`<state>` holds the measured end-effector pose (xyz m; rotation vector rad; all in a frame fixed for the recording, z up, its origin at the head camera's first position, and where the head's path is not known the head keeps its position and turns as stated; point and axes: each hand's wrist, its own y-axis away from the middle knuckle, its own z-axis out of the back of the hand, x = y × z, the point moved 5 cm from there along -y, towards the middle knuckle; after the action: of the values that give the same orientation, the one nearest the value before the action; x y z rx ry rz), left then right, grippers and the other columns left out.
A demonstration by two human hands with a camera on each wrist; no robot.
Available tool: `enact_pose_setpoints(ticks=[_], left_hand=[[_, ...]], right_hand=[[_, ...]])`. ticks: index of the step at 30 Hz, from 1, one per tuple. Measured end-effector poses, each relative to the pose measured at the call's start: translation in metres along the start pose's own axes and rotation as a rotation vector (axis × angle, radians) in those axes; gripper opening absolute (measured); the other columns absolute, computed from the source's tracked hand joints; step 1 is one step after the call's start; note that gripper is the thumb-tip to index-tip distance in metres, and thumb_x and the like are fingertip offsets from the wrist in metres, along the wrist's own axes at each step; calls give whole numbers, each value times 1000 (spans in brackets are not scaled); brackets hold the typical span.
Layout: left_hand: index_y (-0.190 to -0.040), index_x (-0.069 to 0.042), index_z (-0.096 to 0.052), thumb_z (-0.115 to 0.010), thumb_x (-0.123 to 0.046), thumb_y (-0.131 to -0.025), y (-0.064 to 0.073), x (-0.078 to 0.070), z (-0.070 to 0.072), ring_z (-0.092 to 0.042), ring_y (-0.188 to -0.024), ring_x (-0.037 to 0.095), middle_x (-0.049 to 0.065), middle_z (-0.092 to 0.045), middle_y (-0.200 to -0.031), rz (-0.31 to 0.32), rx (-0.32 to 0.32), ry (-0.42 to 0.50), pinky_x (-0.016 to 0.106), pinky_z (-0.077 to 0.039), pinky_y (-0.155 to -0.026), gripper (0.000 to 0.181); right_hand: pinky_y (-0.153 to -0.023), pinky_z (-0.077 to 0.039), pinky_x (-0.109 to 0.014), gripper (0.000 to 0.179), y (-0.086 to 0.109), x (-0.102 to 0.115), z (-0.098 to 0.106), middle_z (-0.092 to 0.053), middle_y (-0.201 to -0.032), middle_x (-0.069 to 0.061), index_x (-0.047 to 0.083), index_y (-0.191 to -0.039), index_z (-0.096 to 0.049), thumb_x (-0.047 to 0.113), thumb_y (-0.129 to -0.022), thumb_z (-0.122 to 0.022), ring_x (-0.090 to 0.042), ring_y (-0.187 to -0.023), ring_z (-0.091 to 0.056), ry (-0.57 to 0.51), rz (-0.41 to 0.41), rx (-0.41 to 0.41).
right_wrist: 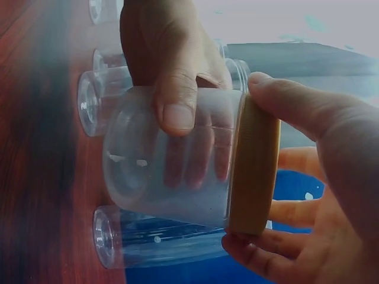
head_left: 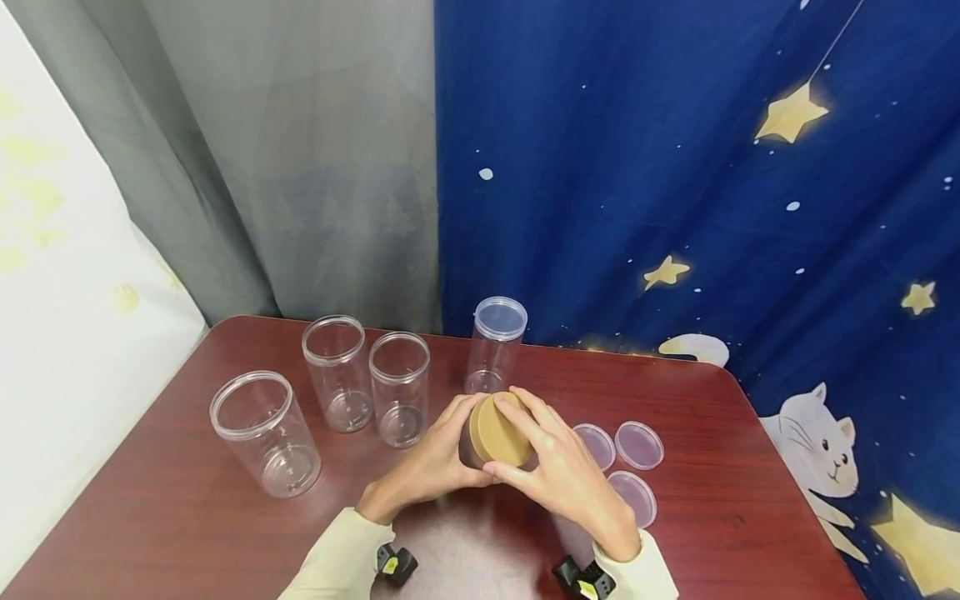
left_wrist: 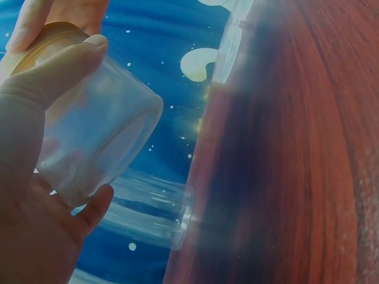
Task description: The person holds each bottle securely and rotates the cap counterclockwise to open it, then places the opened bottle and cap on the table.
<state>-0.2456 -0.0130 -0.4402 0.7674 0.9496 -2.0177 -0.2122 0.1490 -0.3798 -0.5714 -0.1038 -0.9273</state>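
Left hand (head_left: 433, 457) curls round a clear plastic jar (right_wrist: 133, 171), seemingly to steady it, while the right hand (head_left: 558, 462) grips the tan lid (head_left: 502, 432) round its rim, likely for even purchase, above the worktop (head_left: 720, 483) at the head view's lower centre.

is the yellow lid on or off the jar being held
On: the right wrist view shows the yellow lid covering the mouth of the jar. How tight it is, I cannot tell.

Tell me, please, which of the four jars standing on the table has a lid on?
The rightmost standing jar: a translucent lid covers its mouth, whereas the three standing jars to its left are open.
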Motion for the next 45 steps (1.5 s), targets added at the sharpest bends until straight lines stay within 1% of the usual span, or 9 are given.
enact_pose_setpoints(ticks=[5,12,19,27,34,38,41,43,45], left_hand=[[-148,-17,-37,-92,-25,-64,0,1,-1,-53,-116,14,-1,-48,-137,6,12,12,39,-48,-98,100],[-148,-23,-37,-91,-35,-66,0,-1,-1,-53,-115,12,-5,-48,-137,-17,38,29,39,-48,-98,99],[-149,-30,-34,-91,-40,-67,2,0,-1,-52,-119,9,-12,-46,-138,8,90,61,38,-46,-102,100],[-150,-39,-29,-90,-44,-68,4,-2,-2,-50,-124,6,-18,-44,-142,9,162,87,37,-43,-105,102],[-147,-37,-32,-91,-36,-68,6,-4,-4,-52,-121,7,-16,-47,-141,-12,219,111,34,-43,-105,99],[-147,-33,-33,-92,-32,-68,7,-4,-4,-53,-121,9,-12,-49,-140,-21,226,117,34,-43,-104,99],[-150,-33,-31,-91,-35,-68,6,-4,-4,-51,-123,9,-12,-48,-141,-18,216,123,36,-42,-107,101],[-150,-35,-30,-91,-39,-68,6,-3,-4,-50,-124,8,-14,-47,-141,-7,208,126,38,-41,-108,102],[-150,-36,-30,-90,-43,-68,5,-3,-4,-50,-124,8,-15,-47,-141,6,196,123,39,-41,-107,102]], right_hand=[[-104,-46,-46,73,0,0,2,-41,-154,-3,23,-145,-52,45,-81,-80,-24,-137,-46,-69,14,27],[-105,-45,-48,70,1,0,4,-38,-156,-4,24,-144,-52,37,-81,-80,-25,-140,-43,-104,64,66],[-103,-46,-47,70,2,1,4,-36,-158,-4,23,-143,-52,30,-80,-81,-26,-141,-41,-139,123,91],[-107,-43,-38,71,2,1,5,-36,-156,-4,22,-143,-51,23,-78,-79,-23,-140,-40,-190,192,139],[-111,-38,-36,74,4,1,4,-37,-155,-7,21,-144,-48,19,-75,-74,-23,-142,-35,-272,259,183],[-114,-34,-40,80,4,3,4,-27,-160,-8,15,-149,-41,18,-75,-69,-26,-146,-28,-314,290,197],[-114,-33,-50,84,5,4,7,-17,-164,-9,12,-153,-32,20,-78,-70,-28,-149,-22,-332,248,188],[-112,-34,-54,86,4,2,9,-13,-165,-7,14,-155,-28,25,-82,-72,-28,-150,-21,-329,172,162],[-110,-37,-57,87,3,1,12,-16,-165,-6,17,-156,-29,32,-84,-75,-29,-148,-26,-300,87,111]])
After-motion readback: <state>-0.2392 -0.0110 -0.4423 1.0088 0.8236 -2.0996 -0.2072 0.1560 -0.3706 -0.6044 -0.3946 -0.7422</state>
